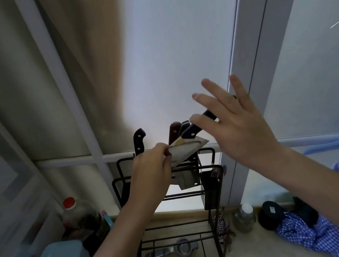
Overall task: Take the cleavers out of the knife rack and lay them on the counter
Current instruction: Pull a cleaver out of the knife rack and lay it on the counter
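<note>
**Cleaver pinched by its blade above the rack**

A cleaver (187, 149) is held tilted just above the rack (171, 196), its blade pinched by the left hand (151, 172). The right hand (234, 121) is spread wide at the dark handle, which lies against the palm ungripped. A second cleaver (187, 179) is seen in the rack below. A slip is judged the chief risk: a thin pinch on bare steel may let the blade drop onto the rack or table (248, 248), or cut the fingers.

Cleaver (187, 149) lifted tilted above black wire rack (171, 196), dark riveted handle up-right; more handles upright in rack.
</note>
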